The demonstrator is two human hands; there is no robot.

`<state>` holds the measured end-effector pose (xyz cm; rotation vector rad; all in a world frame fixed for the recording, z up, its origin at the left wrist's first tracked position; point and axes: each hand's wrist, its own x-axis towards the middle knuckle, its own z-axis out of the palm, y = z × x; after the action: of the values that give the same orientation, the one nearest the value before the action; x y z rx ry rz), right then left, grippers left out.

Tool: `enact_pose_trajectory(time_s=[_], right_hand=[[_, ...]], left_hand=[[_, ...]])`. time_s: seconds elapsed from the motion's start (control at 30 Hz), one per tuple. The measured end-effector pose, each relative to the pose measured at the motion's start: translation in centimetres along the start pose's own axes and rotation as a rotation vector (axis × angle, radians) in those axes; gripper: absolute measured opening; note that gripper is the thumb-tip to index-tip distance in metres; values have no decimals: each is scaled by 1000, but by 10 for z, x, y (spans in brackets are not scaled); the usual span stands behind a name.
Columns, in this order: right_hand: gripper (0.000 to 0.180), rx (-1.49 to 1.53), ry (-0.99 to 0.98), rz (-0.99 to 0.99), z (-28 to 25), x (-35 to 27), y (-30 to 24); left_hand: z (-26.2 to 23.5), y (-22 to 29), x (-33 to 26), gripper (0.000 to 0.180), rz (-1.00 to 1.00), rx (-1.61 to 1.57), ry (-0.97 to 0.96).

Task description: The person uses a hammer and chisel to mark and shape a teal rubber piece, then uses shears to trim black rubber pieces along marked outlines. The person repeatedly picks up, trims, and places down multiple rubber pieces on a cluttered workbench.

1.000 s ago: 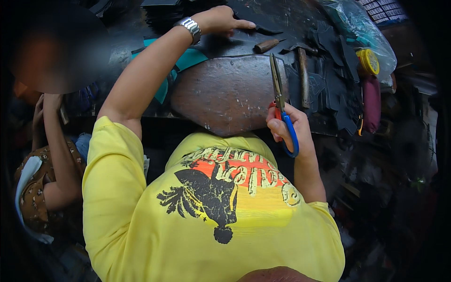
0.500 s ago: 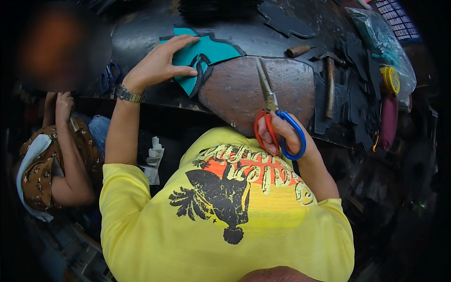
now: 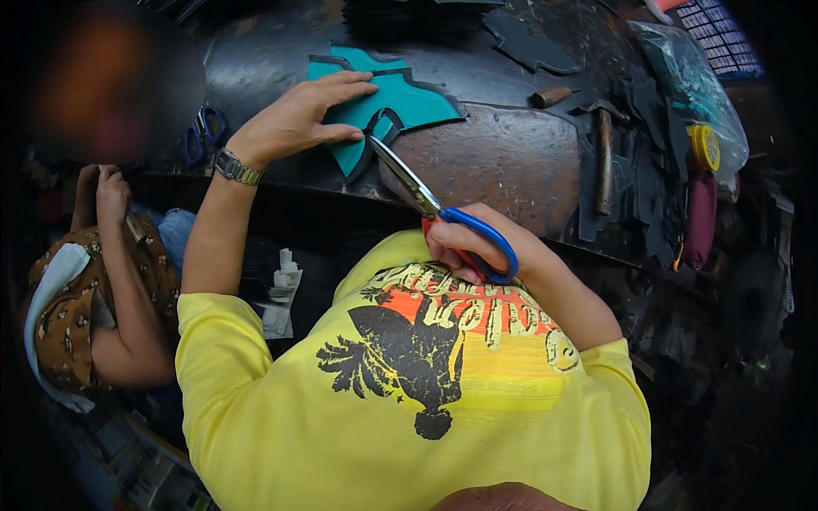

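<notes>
My left hand [image 3: 294, 126], with a wristwatch at its wrist, lies over the left part of a teal cut piece with black edging [image 3: 413, 102]. Its fingers are stretched out and the thumb is apart from them. Scissors with one red and one blue handle [image 3: 411, 180] are in my right hand [image 3: 458, 242], the fingers through the loops. Their blades look closed together, and the tip points up and left at the black-edged notch of the teal piece, close to my left thumb. Whether the tip touches the piece I cannot tell.
Beneath the blades is a worn brown board [image 3: 511, 166]. To the right lie a wooden-handled awl [image 3: 552, 97], a hammer [image 3: 605, 162], black cut pieces [image 3: 643, 179] and a yellow tape roll [image 3: 704, 148]. Blue-handled scissors [image 3: 204, 134] lie left, near another person [image 3: 128, 289].
The scissors have swung left and down from upright over the board, their tip now at the teal piece. The teal piece and my left hand sit slightly further right in view.
</notes>
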<state>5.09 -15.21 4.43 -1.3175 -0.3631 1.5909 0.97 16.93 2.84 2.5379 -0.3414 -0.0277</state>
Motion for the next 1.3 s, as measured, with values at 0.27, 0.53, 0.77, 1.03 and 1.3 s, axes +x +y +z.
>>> enact_pose_trajectory(time_s=[0.27,0.53,0.77,1.03,1.3], right_hand=[[61,583,-86,171,19,39,-5],[69,654,-79,206,25,40,-4],[64,53,193,-230,-9,-21,6],[41,157,323,-330,-30,-74,37],[57,23,432,-281,-38,-90,45]], left_hand=[[3,2,6,48,8,80,153],[-4,29,25,23,-68,-892,1023],[51,93,36,29,-257,-1641,532],[81,132,69,23,-293,-1778,350],[91,152,85,22,-281,-1731,326]])
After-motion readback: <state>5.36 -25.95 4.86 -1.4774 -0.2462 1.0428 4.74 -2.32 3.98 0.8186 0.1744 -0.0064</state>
